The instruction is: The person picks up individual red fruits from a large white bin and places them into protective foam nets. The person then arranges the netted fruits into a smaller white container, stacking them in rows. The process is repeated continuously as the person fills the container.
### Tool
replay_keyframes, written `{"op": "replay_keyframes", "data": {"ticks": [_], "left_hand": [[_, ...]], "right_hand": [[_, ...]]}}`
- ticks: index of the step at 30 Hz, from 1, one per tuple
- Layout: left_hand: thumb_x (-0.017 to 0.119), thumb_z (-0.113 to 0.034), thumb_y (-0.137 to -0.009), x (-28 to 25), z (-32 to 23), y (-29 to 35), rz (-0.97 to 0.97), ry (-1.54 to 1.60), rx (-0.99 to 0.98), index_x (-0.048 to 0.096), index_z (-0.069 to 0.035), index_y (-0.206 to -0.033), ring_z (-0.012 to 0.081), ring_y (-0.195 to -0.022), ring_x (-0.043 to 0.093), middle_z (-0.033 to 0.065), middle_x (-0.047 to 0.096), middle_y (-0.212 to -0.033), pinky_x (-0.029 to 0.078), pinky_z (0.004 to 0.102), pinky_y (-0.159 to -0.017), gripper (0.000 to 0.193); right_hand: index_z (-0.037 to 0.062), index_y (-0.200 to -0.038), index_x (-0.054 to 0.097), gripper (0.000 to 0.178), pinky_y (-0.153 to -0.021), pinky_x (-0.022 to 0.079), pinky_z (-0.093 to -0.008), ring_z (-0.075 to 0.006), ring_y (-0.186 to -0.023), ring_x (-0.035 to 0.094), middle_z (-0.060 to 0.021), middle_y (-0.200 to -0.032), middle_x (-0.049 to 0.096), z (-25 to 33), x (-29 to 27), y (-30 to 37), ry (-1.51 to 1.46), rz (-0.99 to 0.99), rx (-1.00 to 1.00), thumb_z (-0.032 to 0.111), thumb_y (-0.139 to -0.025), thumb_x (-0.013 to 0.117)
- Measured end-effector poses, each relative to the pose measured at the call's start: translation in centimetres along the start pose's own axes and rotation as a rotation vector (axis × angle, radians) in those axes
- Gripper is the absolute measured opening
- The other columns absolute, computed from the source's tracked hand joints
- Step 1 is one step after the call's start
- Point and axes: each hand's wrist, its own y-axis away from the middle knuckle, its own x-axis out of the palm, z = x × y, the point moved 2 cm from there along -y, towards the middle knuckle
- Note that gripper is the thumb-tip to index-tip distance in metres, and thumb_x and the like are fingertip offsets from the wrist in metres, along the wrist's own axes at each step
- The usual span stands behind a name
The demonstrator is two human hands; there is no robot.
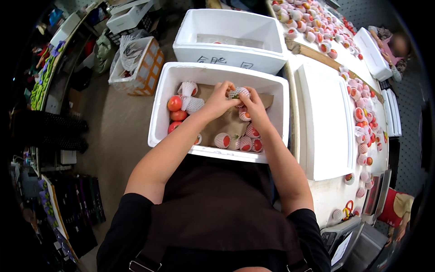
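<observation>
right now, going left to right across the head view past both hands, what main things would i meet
Taped box, bare tomatoes, left hand, netted tomato between the two hands, right hand, white foam slab, tomatoes on the table.

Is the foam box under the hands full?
Partly full: the foam box shows bare brown lining between red fruit at left and netted fruit at right.

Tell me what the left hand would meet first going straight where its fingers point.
The left hand would first meet the foam-netted tomato it touches; beyond it, probably the right hand, though depth is unclear.
</observation>
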Motion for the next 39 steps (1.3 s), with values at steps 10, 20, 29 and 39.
{"op": "replay_keyframes", "data": {"ticks": [10,20,29,39], "left_hand": [[0.057,-0.014,-0.088,-0.8,1.5,-0.2,-0.165,-0.135,0.013,0.051,0.0,-0.09,0.0281,-0.079,0.056,0.0159,0.056,-0.088,0.044,0.037,-0.069,0.015],[0.048,-0.025,-0.098,-1.7,1.8,-0.7,0.139,1.252,-0.504,0.054,-0.007,-0.095,0.0107,-0.073,0.054,-0.0003,0.054,-0.071,0.049,0.0317,-0.072,0.02],[0.042,-0.038,-0.1,-1.7,1.8,-0.8,0.347,1.197,-0.52,0.053,-0.008,-0.085,0.0101,-0.067,0.05,-0.002,0.041,-0.058,0.05,0.0307,-0.074,0.035],[0.048,-0.03,-0.097,-3.9,1.4,-1.4,-0.172,0.688,-0.435,0.056,-0.003,-0.115,0.0173,-0.076,0.065,0.0062,0.067,-0.09,0.053,0.03,-0.069,0.033]], "right_hand": [[-0.0018,-0.127,0.044,0.064,-0.081,0.048,-0.0279,-0.0185,-0.092,0.059,-0.015,-0.106,0.06,0.5,1.3,0.1,0.489,-0.118,-0.108,0.031,-0.079,0.071],[0.0068,-0.122,0.049,0.045,-0.078,0.043,-0.0342,-0.0181,-0.098,0.053,-0.0075,-0.113,0.057,2.1,0.3,0.2,-0.586,0.179,0.167,0.024,-0.081,0.051],[0.0082,-0.116,0.052,0.04,-0.063,0.048,-0.0322,-0.0207,-0.087,0.058,-0.0124,-0.108,0.059,2.2,-0.6,0.0,-0.832,0.185,0.254,0.036,-0.09,0.042],[0.0029,-0.135,0.041,0.049,-0.093,0.049,-0.0401,-0.0353,-0.115,0.053,-0.0204,-0.13,0.048,1.8,0.0,-0.5,-0.788,0.149,0.175,0.028,-0.092,0.04]]}}
